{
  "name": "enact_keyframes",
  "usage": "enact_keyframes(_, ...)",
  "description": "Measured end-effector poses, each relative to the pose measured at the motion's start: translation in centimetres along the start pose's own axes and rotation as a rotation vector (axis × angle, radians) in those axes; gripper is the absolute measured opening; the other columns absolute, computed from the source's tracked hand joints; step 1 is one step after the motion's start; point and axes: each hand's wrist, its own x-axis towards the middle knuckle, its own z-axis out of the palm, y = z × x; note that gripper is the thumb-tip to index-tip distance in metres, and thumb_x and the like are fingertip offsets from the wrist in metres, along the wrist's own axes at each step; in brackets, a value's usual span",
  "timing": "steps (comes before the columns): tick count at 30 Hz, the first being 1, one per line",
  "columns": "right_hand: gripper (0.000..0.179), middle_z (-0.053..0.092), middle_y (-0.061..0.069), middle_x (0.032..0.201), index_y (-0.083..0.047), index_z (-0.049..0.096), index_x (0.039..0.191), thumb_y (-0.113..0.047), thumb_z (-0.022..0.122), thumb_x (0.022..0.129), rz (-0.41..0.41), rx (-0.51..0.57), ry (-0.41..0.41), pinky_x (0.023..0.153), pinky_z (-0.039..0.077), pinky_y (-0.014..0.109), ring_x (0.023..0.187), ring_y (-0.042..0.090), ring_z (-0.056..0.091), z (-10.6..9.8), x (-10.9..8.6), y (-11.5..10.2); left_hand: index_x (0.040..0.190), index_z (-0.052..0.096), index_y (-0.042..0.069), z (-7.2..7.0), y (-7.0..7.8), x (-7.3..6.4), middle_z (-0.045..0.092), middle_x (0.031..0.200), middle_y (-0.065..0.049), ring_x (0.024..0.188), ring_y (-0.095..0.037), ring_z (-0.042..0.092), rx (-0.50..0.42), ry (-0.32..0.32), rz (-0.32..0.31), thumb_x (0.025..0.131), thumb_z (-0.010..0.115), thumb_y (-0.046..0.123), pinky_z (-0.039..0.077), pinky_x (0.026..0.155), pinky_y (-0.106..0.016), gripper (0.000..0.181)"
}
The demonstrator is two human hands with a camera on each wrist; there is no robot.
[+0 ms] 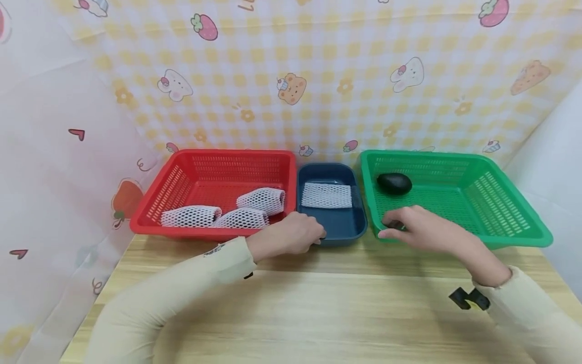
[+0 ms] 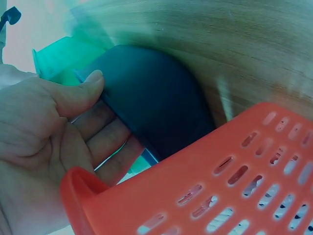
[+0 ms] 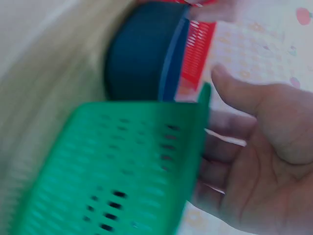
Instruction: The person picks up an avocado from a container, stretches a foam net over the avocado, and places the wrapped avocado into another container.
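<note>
My left hand (image 1: 297, 233) grips the near left rim of a small dark blue tray (image 1: 338, 230), its thumb outside the wall and its fingers over the edge. A flat white foam net sleeve (image 1: 326, 195) lies in that tray. My right hand (image 1: 420, 228) reaches over the near left corner of a green basket (image 1: 514, 202). In the right wrist view the thumb stands apart from the fingers (image 3: 225, 152), whose tips are hidden behind the basket's rim. A dark rounded shape (image 1: 394, 225) shows partly under this hand. Behind it lies a smooth black avocado (image 1: 394, 183).
At the left stands a red basket (image 1: 218, 192) with several white foam net sleeves (image 1: 191, 216) in it. All three containers stand side by side on a wooden table (image 1: 309, 308), before a patterned cloth (image 1: 318, 101).
</note>
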Motion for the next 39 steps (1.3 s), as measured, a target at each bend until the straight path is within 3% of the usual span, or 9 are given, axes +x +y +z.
enact_keyframes(2, 0.019, 0.041, -0.013, 0.069, -0.018, 0.060, 0.085, -0.022, 0.064, 0.102, -0.014, 0.013, -0.069, 0.056, 0.038, 0.026, 0.057, 0.002, 0.039, -0.8, -0.2, 0.1, 0.126, 0.073, 0.015, 0.0, 0.0, 0.0, 0.072, 0.102, -0.002, 0.076, -0.015, 0.060, 0.003, -0.003, -0.002, 0.099, 0.068, 0.022, 0.049, 0.063, -0.022, 0.029)
enact_keyframes(4, 0.012, 0.059, -0.011, 0.086, -0.012, 0.069, 0.102, -0.022, 0.063, 0.103, 0.000, 0.010, -0.135, 0.065, 0.049, 0.029, 0.070, 0.006, 0.057, -1.7, -0.5, 0.1, 0.126, 0.073, 0.015, 0.0, 0.1, 0.0, 0.072, 0.101, -0.002, 0.076, -0.014, 0.060, -0.003, -0.003, -0.006, 0.099, 0.068, 0.022, 0.049, 0.063, -0.021, 0.028)
enact_keyframes(6, 0.025, 0.068, -0.002, 0.107, -0.006, 0.069, 0.120, -0.025, 0.061, 0.104, 0.032, 0.001, -0.194, 0.077, 0.054, 0.036, 0.090, 0.016, 0.067, -2.5, -0.8, 0.1, 0.125, 0.073, 0.015, 0.0, 0.0, 0.0, 0.072, 0.101, -0.002, 0.076, -0.014, 0.060, -0.010, 0.000, -0.009, 0.098, 0.069, 0.023, 0.049, 0.063, -0.021, 0.028)
enact_keyframes(9, 0.039, 0.065, 0.009, 0.128, 0.001, 0.062, 0.133, -0.026, 0.059, 0.105, 0.076, -0.014, -0.249, 0.088, 0.054, 0.044, 0.112, 0.027, 0.065, -3.4, -1.2, 0.1, 0.126, 0.073, 0.015, -0.2, 0.1, -0.1, 0.072, 0.101, -0.002, 0.076, -0.014, 0.060, -0.013, 0.000, -0.009, 0.098, 0.070, 0.023, 0.049, 0.064, -0.021, 0.029)
enact_keyframes(18, 0.043, 0.066, 0.003, 0.121, 0.002, 0.058, 0.135, -0.027, 0.062, 0.103, 0.137, -0.053, -0.272, 0.083, 0.054, 0.041, 0.102, 0.019, 0.066, -5.4, -1.1, 0.5, 0.126, 0.073, 0.015, -0.5, 0.0, 0.0, 0.072, 0.102, -0.002, 0.078, -0.015, 0.060, -0.025, -0.005, -0.018, 0.099, 0.069, 0.022, 0.049, 0.065, -0.022, 0.029)
enact_keyframes(23, 0.056, 0.064, 0.014, 0.128, 0.005, 0.054, 0.138, -0.035, 0.065, 0.101, 0.185, -0.091, -0.287, 0.085, 0.054, 0.046, 0.107, 0.030, 0.066, -6.7, -0.4, 1.2, 0.127, 0.073, 0.015, -0.4, 0.1, 0.0, 0.072, 0.104, -0.002, 0.078, -0.015, 0.060, -0.037, -0.016, -0.026, 0.099, 0.069, 0.023, 0.049, 0.066, -0.022, 0.030)
enact_keyframes(30, 0.057, 0.063, 0.017, 0.123, 0.006, 0.055, 0.137, -0.036, 0.065, 0.100, 0.241, -0.182, -0.309, 0.088, 0.050, 0.054, 0.114, 0.044, 0.059, -8.3, 1.6, 3.3, 0.128, 0.072, 0.015, -0.2, 0.1, -0.2, 0.072, 0.105, -0.002, 0.079, -0.015, 0.060, -0.055, -0.017, -0.037, 0.098, 0.069, 0.022, 0.049, 0.066, -0.022, 0.031)
enact_keyframes(34, 0.056, 0.063, 0.020, 0.121, 0.010, 0.054, 0.135, -0.034, 0.064, 0.102, 0.245, -0.211, -0.345, 0.088, 0.050, 0.056, 0.113, 0.045, 0.058, -8.9, 2.9, 4.6, 0.128, 0.072, 0.015, -0.2, 0.1, -0.1, 0.072, 0.106, -0.003, 0.079, -0.015, 0.061, -0.051, -0.016, -0.032, 0.098, 0.069, 0.022, 0.050, 0.066, -0.022, 0.031)
enact_keyframes(39, 0.051, 0.063, 0.025, 0.117, 0.014, 0.054, 0.130, -0.027, 0.064, 0.102, 0.245, -0.265, -0.311, 0.084, 0.052, 0.054, 0.108, 0.046, 0.060, -9.2, 4.6, 6.2, 0.128, 0.073, 0.015, -0.4, 0.2, -0.1, 0.073, 0.107, -0.002, 0.080, -0.015, 0.061, -0.037, -0.009, -0.028, 0.099, 0.068, 0.022, 0.050, 0.066, -0.023, 0.030)
